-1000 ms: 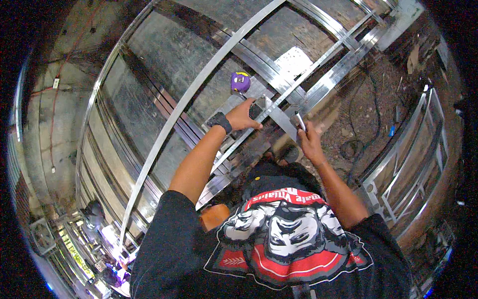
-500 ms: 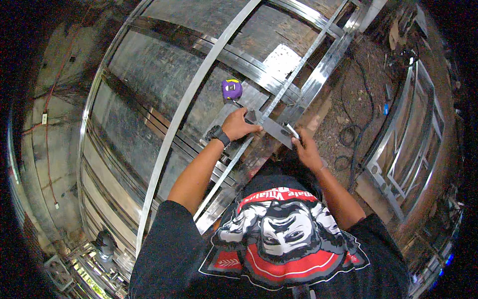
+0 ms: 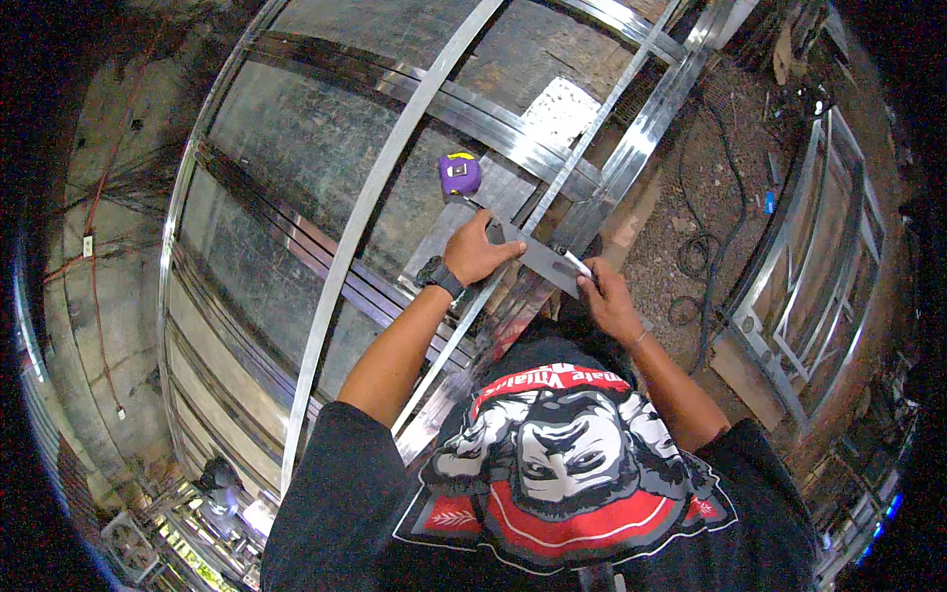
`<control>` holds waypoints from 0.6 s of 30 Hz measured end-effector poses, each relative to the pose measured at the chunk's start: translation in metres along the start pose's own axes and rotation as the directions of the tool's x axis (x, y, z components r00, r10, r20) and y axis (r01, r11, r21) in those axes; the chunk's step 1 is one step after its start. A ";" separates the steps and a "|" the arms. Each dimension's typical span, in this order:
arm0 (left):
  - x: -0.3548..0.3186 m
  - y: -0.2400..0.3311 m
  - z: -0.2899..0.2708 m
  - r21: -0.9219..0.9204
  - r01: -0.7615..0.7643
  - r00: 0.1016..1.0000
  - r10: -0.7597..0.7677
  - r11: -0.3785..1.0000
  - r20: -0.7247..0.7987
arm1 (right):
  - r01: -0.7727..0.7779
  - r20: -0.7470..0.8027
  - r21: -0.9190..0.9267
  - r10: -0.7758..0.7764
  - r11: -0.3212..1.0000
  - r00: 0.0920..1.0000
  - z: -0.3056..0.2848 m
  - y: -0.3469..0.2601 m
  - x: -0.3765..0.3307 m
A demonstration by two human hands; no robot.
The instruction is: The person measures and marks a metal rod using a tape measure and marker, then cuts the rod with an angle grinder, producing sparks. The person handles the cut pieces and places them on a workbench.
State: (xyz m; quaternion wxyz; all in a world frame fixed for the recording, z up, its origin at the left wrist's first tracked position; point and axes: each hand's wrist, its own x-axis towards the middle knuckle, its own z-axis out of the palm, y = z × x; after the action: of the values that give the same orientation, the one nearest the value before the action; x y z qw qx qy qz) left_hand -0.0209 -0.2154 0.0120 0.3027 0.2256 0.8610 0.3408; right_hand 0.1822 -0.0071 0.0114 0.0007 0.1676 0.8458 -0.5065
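Note:
My left hand, with a dark watch on its wrist, holds a flat steel square against a narrow metal bar. Its thumb reaches along the near edge of the blade; the fingertips curl over the far end. In my right hand is a white pen-like marker, gripped near its lower end, with its tip close to the blade. Just beyond my left hand lies a purple and yellow tape measure on a flat grey metal piece.
A large framework of shiny metal tubes covers dark sheets on the left and ahead. On the right, a smaller metal frame stands over dirt ground, with black cable coiled beside it. A white speckled sheet lies farther off.
The marker's tip has shifted slightly toward the blade and down. Both hands otherwise keep their places, while the view has turned a little.

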 end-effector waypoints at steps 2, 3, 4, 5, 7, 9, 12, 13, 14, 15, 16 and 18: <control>0.001 0.008 -0.005 0.034 0.071 0.996 -0.072 0.997 0.043 | 0.033 -0.029 -0.051 -0.035 0.998 0.999 0.002 0.000 0.000; 0.003 0.004 -0.005 0.003 0.036 0.998 -0.036 0.999 0.042 | 0.035 -0.057 -0.049 -0.038 0.998 0.998 0.005 0.000 -0.001; 0.002 0.000 -0.004 -0.028 0.004 0.999 -0.002 1.000 0.039 | 0.038 -0.081 -0.046 -0.042 0.998 0.996 0.007 -0.002 -0.001; 0.002 -0.004 -0.003 -0.059 -0.029 0.999 0.031 0.998 0.034 | -0.013 -0.037 -0.016 0.013 1.000 0.999 0.006 -0.003 -0.001; -0.002 -0.006 -0.001 -0.022 -0.059 0.998 0.059 0.998 0.017 | -0.123 0.052 0.038 0.121 0.992 0.991 0.003 -0.004 -0.001; -0.005 -0.005 0.000 -0.008 -0.072 0.997 0.072 0.997 0.012 | -0.139 0.058 0.038 0.136 0.990 0.989 0.001 -0.005 -0.001; -0.006 -0.006 0.001 -0.042 -0.065 0.998 0.065 0.997 0.018 | -0.105 0.047 0.042 0.103 0.994 0.994 0.002 -0.001 -0.001; -0.008 -0.002 -0.002 -0.068 -0.059 0.998 0.061 0.996 0.029 | -0.091 0.040 0.044 0.089 0.995 0.995 0.002 0.000 -0.001; -0.008 0.001 -0.003 -0.094 -0.052 0.998 0.056 0.994 0.041 | -0.102 0.040 0.051 0.100 0.993 0.994 0.002 0.000 -0.002; -0.007 0.001 -0.002 -0.083 -0.043 0.998 0.047 0.996 0.052 | -0.113 0.039 0.059 0.111 0.992 0.993 0.001 0.000 -0.003; -0.006 -0.002 -0.001 -0.071 -0.030 0.998 0.035 0.997 0.058 | -0.119 0.043 0.068 0.117 0.991 0.992 0.001 -0.001 -0.003; -0.006 -0.007 0.001 -0.060 -0.032 0.998 0.035 0.998 0.059 | -0.132 0.056 0.054 0.129 0.990 0.990 0.001 -0.004 -0.003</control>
State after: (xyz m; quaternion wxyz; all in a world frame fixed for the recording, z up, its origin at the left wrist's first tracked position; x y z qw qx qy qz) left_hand -0.0170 -0.2235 0.0087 0.3292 0.2410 0.8372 0.3642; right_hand 0.1835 -0.0099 0.0147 0.0510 0.2093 0.8177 -0.5338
